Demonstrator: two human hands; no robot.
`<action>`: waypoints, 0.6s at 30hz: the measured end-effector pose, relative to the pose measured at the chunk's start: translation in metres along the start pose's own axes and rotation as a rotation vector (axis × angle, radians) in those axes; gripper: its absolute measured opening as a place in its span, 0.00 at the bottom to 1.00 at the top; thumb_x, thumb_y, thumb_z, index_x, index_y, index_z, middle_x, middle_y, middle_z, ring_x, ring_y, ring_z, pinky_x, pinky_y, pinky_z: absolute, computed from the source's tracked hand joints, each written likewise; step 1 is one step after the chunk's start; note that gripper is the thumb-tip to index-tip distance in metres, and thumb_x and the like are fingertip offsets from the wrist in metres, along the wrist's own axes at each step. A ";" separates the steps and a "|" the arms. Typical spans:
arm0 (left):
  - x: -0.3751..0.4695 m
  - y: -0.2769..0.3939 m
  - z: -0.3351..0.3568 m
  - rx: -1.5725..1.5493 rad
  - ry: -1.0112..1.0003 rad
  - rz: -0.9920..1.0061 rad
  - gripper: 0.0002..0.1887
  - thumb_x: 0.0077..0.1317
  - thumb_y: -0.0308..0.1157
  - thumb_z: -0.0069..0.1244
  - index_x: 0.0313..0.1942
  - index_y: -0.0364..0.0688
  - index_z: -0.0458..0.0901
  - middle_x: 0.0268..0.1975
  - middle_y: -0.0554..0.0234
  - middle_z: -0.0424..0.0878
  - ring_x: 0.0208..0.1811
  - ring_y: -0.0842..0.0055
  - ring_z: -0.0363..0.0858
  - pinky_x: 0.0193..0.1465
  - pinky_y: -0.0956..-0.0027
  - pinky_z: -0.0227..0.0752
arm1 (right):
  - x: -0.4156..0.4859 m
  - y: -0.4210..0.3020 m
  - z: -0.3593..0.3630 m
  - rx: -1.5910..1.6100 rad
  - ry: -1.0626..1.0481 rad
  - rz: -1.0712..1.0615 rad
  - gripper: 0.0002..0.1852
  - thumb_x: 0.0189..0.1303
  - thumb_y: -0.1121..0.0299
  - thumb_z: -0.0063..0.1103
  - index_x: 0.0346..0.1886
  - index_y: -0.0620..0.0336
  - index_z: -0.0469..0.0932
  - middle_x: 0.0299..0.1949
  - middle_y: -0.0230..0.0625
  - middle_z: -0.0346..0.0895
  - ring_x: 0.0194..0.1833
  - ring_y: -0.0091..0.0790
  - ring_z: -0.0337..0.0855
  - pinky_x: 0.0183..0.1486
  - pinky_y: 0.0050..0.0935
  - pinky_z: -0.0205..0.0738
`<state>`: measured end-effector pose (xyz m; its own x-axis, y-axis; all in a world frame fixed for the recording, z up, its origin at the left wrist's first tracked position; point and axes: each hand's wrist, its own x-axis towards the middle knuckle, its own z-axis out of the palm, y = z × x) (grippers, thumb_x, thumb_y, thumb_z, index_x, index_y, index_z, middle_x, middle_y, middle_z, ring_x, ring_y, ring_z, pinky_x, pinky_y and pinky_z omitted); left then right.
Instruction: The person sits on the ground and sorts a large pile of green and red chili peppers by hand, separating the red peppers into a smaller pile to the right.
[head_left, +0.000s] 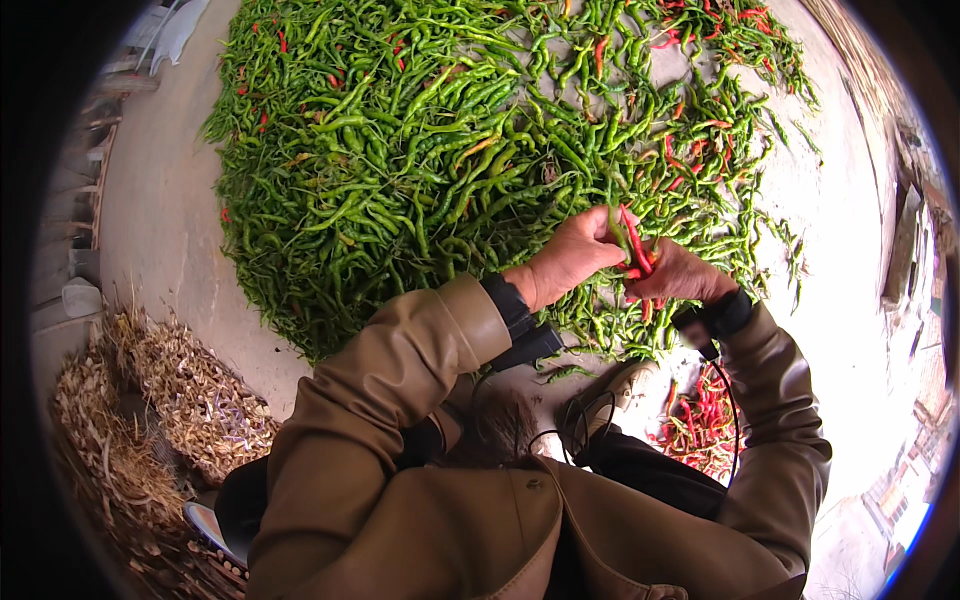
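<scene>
My left hand (576, 246) pinches a green chilli pepper (618, 231) between thumb and fingers. Close beside it, my right hand (681, 274) is closed around a few red chilli peppers (636, 238); their tips and ends stick out above and below the fist. The two hands almost meet, and the fingers partly hide where the peppers are gripped. Beneath and beyond them spreads a large heap of green chilli peppers (375, 165) on the floor, with scattered red ones among them. A smaller pile of red chilli peppers (701, 424) lies below my right forearm.
Concrete floor (161, 195) borders the heap. Dry plant husks (202, 397) are piled at the lower left. A black cable (731, 405) hangs from the right wrist. My shoe (630, 384) stands at the heap's near edge. Dry stalks (855, 45) lie at the upper right.
</scene>
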<state>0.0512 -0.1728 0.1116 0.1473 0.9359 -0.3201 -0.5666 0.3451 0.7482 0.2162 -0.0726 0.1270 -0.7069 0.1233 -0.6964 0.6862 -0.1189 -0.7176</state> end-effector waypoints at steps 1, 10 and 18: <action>-0.001 0.001 0.000 0.072 0.026 -0.035 0.12 0.61 0.23 0.49 0.45 0.34 0.78 0.37 0.70 0.80 0.41 0.84 0.76 0.51 0.76 0.69 | 0.001 0.000 0.002 0.029 0.007 -0.002 0.07 0.46 0.74 0.65 0.22 0.59 0.74 0.18 0.26 0.73 0.22 0.18 0.71 0.25 0.23 0.69; -0.004 0.045 -0.052 0.146 0.317 0.102 0.11 0.62 0.30 0.51 0.44 0.37 0.80 0.36 0.66 0.82 0.33 0.84 0.78 0.40 0.78 0.74 | 0.003 -0.002 0.004 0.010 0.058 0.031 0.08 0.47 0.74 0.67 0.24 0.61 0.75 0.18 0.23 0.71 0.23 0.16 0.68 0.27 0.22 0.66; -0.054 0.147 -0.174 1.591 0.642 0.416 0.20 0.56 0.24 0.53 0.50 0.42 0.76 0.45 0.55 0.78 0.44 0.68 0.77 0.51 0.68 0.71 | 0.033 0.018 0.033 -0.083 0.417 -0.066 0.08 0.49 0.68 0.66 0.31 0.59 0.81 0.21 0.37 0.78 0.22 0.28 0.76 0.28 0.28 0.72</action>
<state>-0.1810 -0.1845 0.1381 -0.3225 0.9335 0.1570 0.8433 0.2080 0.4955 0.2002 -0.1030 0.0911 -0.6318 0.5181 -0.5765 0.6650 -0.0197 -0.7465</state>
